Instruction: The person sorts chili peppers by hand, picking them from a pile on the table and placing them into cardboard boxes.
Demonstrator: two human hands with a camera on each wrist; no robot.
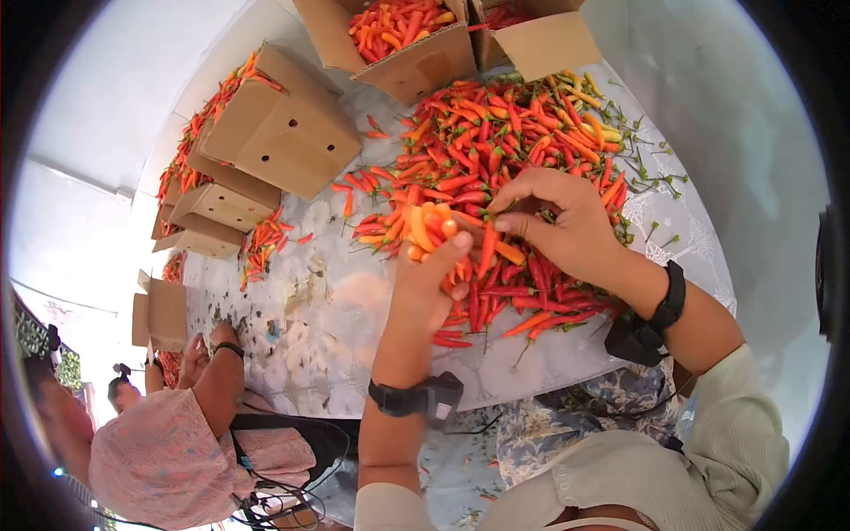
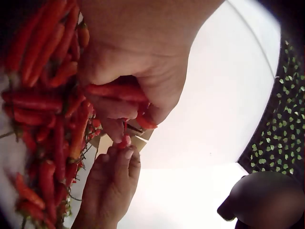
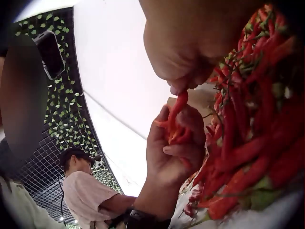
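Head view, clock face centred on the frame. Table (image 1: pixel 345 376): pale patterned cover, dark smears towards 8 o'clock. A second person (image 1: pixel 177 447), pink patterned top, works at 8 o'clock. Cardboard boxes of chillies: one with punched holes (image 1: pixel 288 133) at 10-11 o'clock, another (image 1: pixel 425 75) at 12. Heap of red and orange chillies (image 1: pixel 496 159), main mass at 1 o'clock, spreading under both hands. Light top (image 1: pixel 584 478) at 5 o'clock: lettering across it, too small to read with certainty.

Right hand (image 1: pixel 567 217), 2 o'clock of centre: thumb and forefinger pinching the upper end of one red chilli (image 1: pixel 489 246). Left hand (image 1: pixel 429 279), at centre: fingers curled round a handful of orange and red chillies (image 1: pixel 427 226); the pinched chilli stands out of this grasp in the right wrist view. Loose green stems (image 1: pixel 655 177): scattered at 2 o'clock, beside the heap.
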